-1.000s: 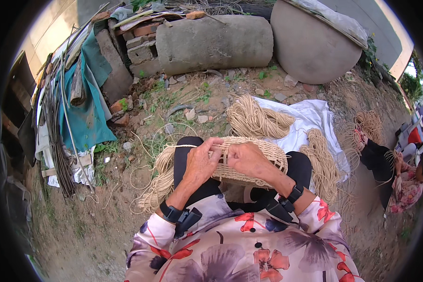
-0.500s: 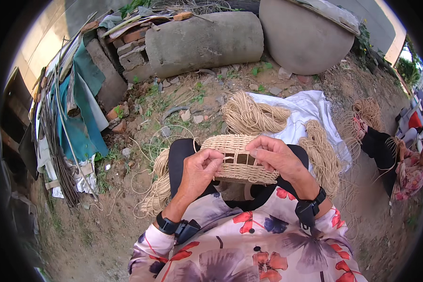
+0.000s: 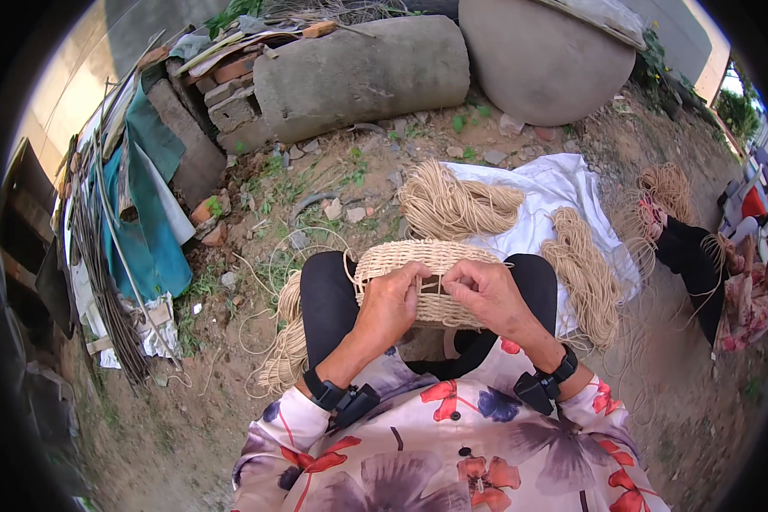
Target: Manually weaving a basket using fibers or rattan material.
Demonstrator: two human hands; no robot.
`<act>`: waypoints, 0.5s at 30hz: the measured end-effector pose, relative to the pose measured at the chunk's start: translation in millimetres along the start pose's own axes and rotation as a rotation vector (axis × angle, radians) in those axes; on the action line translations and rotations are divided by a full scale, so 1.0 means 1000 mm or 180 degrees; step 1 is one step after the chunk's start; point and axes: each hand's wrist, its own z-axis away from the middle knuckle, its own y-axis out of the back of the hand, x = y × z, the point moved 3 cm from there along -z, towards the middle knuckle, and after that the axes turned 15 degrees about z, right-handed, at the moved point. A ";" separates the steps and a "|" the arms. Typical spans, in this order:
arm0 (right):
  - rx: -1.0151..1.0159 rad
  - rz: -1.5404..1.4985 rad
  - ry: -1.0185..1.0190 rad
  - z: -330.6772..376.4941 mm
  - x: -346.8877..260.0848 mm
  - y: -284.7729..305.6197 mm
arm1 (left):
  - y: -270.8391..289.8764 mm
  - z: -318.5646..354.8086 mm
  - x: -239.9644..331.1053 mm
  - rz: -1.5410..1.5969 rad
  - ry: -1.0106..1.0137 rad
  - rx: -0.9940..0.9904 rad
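A pale woven cord basket (image 3: 427,252) rests across my lap between my knees, with an open gap in its weave. My left hand (image 3: 389,300) is closed in a pinch at the left side of this gap, its fingertips on a cord strand of the weave. Close beside it on the right, my right hand (image 3: 492,297) is also pinched at the gap. Its fingers hide what lies between them. Both hands partly cover the basket's near side.
Cord bundles lie on a white sheet (image 3: 576,183) ahead, including a large hank (image 3: 456,203) and another hank (image 3: 582,277). More cord (image 3: 283,337) lies by my left knee. A seated person (image 3: 717,273) is at the right. A concrete cylinder (image 3: 363,78) lies at the back.
My left hand has moved right and slightly up, over the gap. The two hands are now closer together. The right hand has shifted slightly left and down.
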 end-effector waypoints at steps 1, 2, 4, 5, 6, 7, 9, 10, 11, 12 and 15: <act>0.0099 0.0131 0.0169 -0.001 -0.001 -0.003 | -0.002 -0.001 -0.003 0.0165 0.0317 -0.0057; 0.0107 0.0128 0.0157 -0.002 0.001 -0.005 | -0.002 -0.002 0.003 0.0168 0.0317 -0.0072; 0.0328 0.0754 0.0563 -0.003 -0.001 -0.009 | -0.005 -0.001 0.007 0.1304 0.1557 -0.0181; 0.0332 0.0747 0.0560 -0.005 0.001 -0.013 | -0.005 -0.001 0.005 0.1297 0.1560 -0.0186; 0.0523 0.0977 0.0836 -0.007 0.002 -0.017 | -0.004 0.000 0.001 0.1531 0.1718 -0.0123; 0.0717 0.1207 0.1111 -0.007 -0.001 -0.020 | -0.003 0.000 -0.002 0.1765 0.1876 -0.0059; 0.0553 0.1361 0.1063 -0.009 -0.004 -0.022 | 0.001 -0.001 -0.005 0.2201 0.1996 -0.0018; 0.0385 0.1518 0.1025 -0.010 -0.007 -0.023 | 0.001 -0.001 -0.006 0.2641 0.2108 0.0035; 0.0395 0.1508 0.1022 -0.011 -0.011 -0.022 | 0.002 -0.002 -0.005 0.2628 0.2109 0.0029; 0.0300 0.1686 0.1028 -0.012 -0.016 -0.022 | 0.002 -0.002 -0.004 0.2657 0.2109 0.0042; 0.0258 0.1831 0.1061 -0.013 -0.016 -0.027 | 0.007 -0.005 0.000 0.2281 0.2058 -0.0140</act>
